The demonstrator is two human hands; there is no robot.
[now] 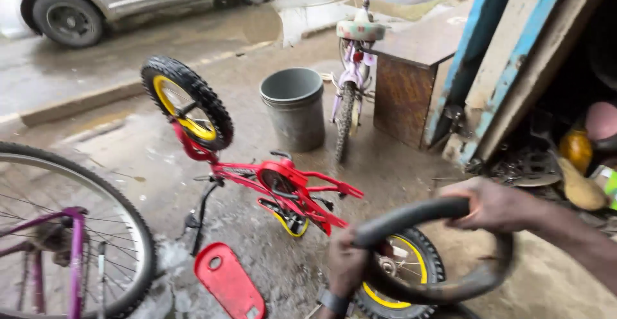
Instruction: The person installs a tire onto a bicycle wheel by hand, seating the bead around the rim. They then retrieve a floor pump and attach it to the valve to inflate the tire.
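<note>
Tube (443, 287) between both gripping hands (488, 204)

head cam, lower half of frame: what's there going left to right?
Purple bicycle wheel → red seat on the ground → left hand gripping a black inner tube → right hand on the same tube. The yellow-rimmed wheel overlaps the tube, so it is left out.

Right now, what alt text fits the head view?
Both hands grip a black inner tube, left hand near, right hand at its top. Below lies an upturned red child's bike with yellow-rimmed wheels; a grey bucket stands behind on wet concrete.
</note>
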